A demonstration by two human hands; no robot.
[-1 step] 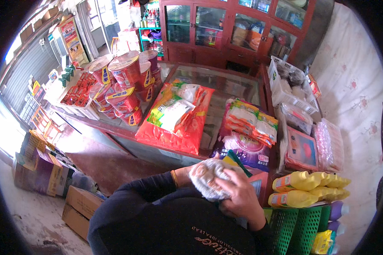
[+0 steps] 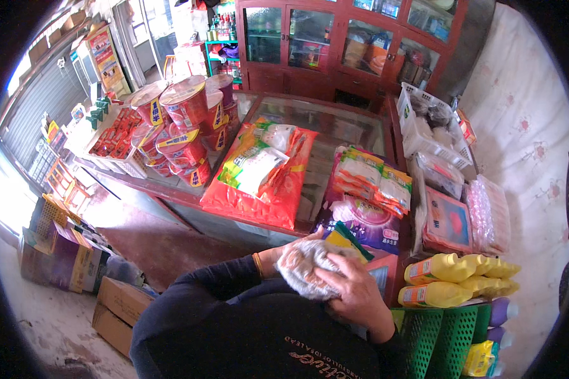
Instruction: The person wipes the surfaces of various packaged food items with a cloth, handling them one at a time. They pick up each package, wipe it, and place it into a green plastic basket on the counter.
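Note:
A pale, rumpled cloth with brownish patches [image 2: 308, 268] is gripped by my right hand [image 2: 358, 294], whose bent fingers press on it from the right. My left hand [image 2: 272, 260] reaches in from the left and goes behind the cloth, so most of its fingers are hidden. A yellow packet with a dark green edge [image 2: 346, 240] sticks out past the cloth, apparently held from beneath by my left hand. Just beyond lies a large purple bag [image 2: 363, 221] with several small orange-and-white packets [image 2: 376, 180] on it. A big red bag [image 2: 259, 211] lies farther left, topped with green-and-white packets [image 2: 256, 169].
Stacked instant noodle cups [image 2: 184, 104] and a white basket of red packets [image 2: 134, 165] stand on the glass counter's left. At right are yellow bottles [image 2: 436, 295], green baskets [image 2: 417, 338] and a white crate [image 2: 417, 136]. Cardboard boxes [image 2: 123, 303] sit lower left.
The cloth and my right hand have shifted slightly to the left. More of the yellow packet shows beside the cloth.

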